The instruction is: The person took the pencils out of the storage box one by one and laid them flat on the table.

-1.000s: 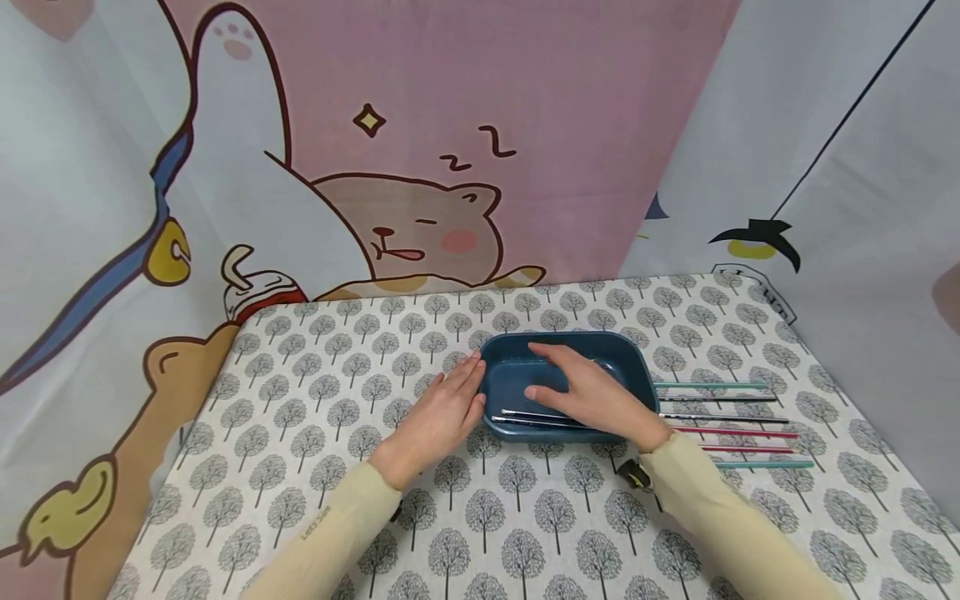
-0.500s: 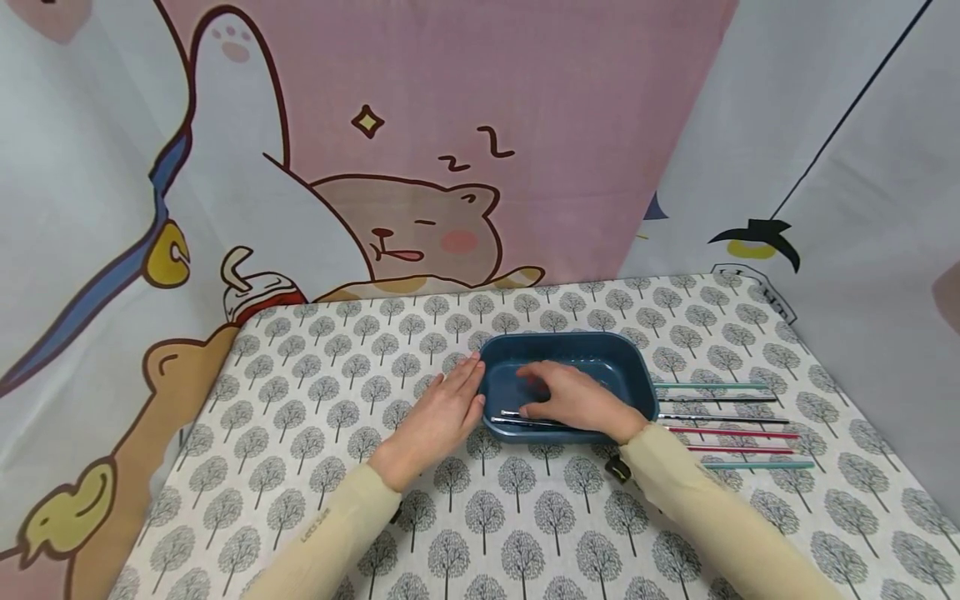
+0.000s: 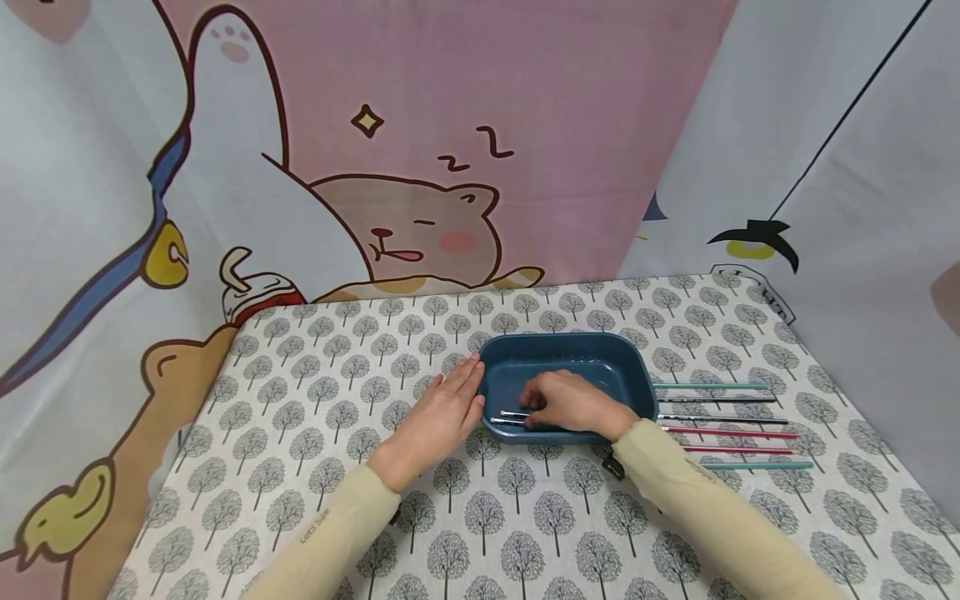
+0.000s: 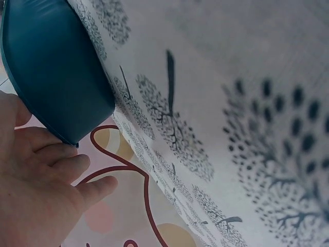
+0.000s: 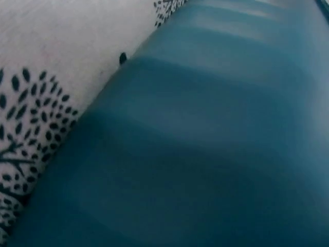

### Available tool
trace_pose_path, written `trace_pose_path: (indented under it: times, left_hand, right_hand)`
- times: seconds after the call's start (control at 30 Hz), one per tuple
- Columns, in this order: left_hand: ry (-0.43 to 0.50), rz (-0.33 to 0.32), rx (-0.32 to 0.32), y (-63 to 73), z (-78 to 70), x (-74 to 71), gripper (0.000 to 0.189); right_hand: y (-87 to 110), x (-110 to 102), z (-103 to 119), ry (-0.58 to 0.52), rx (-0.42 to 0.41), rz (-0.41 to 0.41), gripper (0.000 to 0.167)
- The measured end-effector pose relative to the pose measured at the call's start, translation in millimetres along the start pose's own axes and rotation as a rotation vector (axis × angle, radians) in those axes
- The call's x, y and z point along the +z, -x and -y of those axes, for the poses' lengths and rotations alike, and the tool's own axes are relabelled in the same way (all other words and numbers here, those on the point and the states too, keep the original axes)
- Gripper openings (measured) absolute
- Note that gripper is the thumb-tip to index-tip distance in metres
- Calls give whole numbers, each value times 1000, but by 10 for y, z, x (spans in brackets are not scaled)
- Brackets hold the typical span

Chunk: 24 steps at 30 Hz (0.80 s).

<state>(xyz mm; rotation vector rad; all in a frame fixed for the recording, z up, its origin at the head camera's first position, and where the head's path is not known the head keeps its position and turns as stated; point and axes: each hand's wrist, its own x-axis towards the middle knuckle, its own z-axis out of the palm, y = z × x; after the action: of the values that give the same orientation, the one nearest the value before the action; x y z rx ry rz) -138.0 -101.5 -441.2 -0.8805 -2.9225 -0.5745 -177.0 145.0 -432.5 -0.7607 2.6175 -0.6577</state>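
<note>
A blue tray (image 3: 525, 372) with raised walls lies on the tree-print cloth. My left hand (image 3: 435, 417) rests its fairly straight fingers against the left end of the tray; in the left wrist view the hand (image 4: 41, 185) touches the tray's rim. Along the near side inside the tray lie two thin dark sticks (image 3: 510, 421) with silvery tips. My right hand (image 3: 573, 404) reaches into the tray, fingers curled down and thumb at these sticks, pinching near their left ends. The hand covers the sticks' right parts. Only the tray's blurred outer wall (image 5: 180, 128) and cloth show in the right wrist view.
Several thin sticks lie side by side on the cloth right of the tray, among them a teal stick (image 3: 765, 465), a red stick (image 3: 750, 451) and a black stick (image 3: 738, 419). Cartoon-printed curtains (image 3: 585, 125) hang around the back and sides of the table.
My right hand has come lower and toward the near side of the tray, its spread fingers curling in at the dark sticks. The left hand and the tray have stayed in place.
</note>
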Motion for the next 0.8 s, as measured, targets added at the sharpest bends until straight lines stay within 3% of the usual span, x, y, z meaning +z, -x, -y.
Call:
trace_pose_path:
  times: [0.3, 0.53, 0.8]
  left_hand:
    - [8, -11, 0, -2, 3, 15, 56]
    - [13, -22, -1, 2, -3, 12, 56]
    - [8, -15, -10, 1, 2, 22, 56]
  right_hand:
    - [-18, 25, -17, 25, -59, 9, 7]
    - [-15, 20, -9, -8, -47, 43, 4]
    - [13, 30, 4, -13, -53, 22, 12]
